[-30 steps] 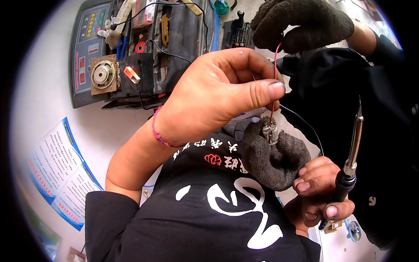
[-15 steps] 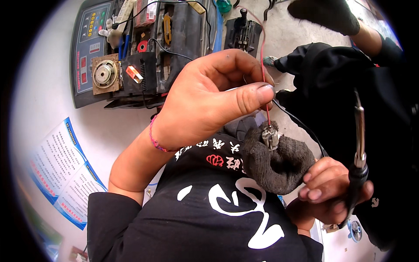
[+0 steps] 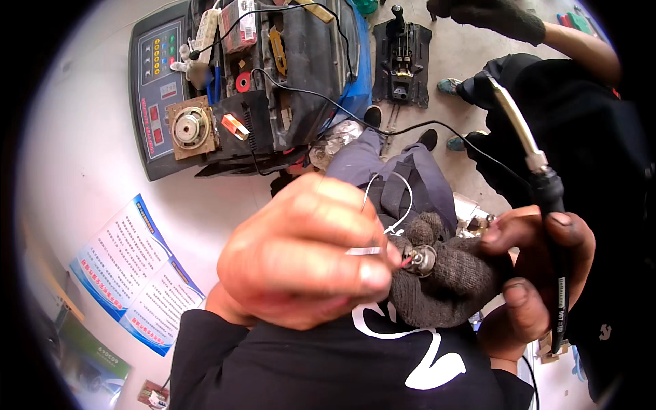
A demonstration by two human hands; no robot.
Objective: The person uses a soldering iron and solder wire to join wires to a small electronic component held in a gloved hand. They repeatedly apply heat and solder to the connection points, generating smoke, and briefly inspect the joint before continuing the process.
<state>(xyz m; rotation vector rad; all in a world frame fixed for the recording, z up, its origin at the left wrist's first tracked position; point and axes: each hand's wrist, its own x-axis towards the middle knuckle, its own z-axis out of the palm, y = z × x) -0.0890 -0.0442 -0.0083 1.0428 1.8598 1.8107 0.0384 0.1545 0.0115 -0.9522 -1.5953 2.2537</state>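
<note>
My left hand (image 3: 307, 253), smeared by motion, is pinched closed beside a small round metal part (image 3: 421, 260) that looks like a little motor. A short red wire (image 3: 408, 261) runs from that part to my fingertips. Around the metal part are the fingers of a dark knitted glove (image 3: 444, 294), seemingly worn by a hand; the arm behind it is hidden. A soldering iron (image 3: 555, 253) is gripped in my right hand (image 3: 533, 273), its bare tip pointing up and away from the motor. My right fingertips lie close against the glove's edge.
Beyond my left hand is a machine with a button panel (image 3: 160, 82), carrying a speaker (image 3: 191, 128) and loose tools. A black cable (image 3: 424, 125) crosses above my legs. A gear shifter (image 3: 402, 65) lies on the floor. Someone in black stands at right; another gloved hand (image 3: 495, 20) is above.
My left hand has come down and nearer the motor, now with its knuckles toward me. The motor and glove are slightly lower, and the soldering iron has moved up and left, tilting more.
</note>
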